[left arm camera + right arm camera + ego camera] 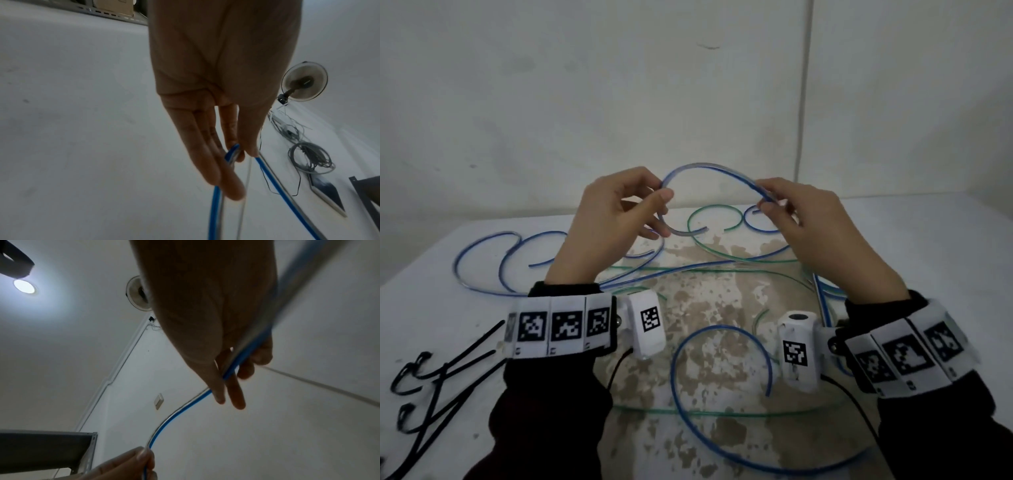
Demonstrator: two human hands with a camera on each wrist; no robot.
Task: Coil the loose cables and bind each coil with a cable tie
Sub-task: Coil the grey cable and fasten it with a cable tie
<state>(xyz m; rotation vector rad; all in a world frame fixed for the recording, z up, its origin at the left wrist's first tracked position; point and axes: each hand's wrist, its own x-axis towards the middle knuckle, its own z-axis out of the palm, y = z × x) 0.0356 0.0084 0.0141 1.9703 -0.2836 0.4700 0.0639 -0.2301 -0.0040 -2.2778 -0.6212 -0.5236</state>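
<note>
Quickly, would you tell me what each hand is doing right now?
Left hand: pinching the blue cable.
Right hand: pinching the same blue cable.

We see a smooth, glossy plastic-looking blue cable (709, 170), green cables (714, 209) of similar sheen, matt black cable ties (431, 373), and a white table (928, 246) whose coating looks worn into rough brown patches.

Dim, soft head view, glaring ceiling lamp (24, 286) in right wrist view, blurred wrist views
</note>
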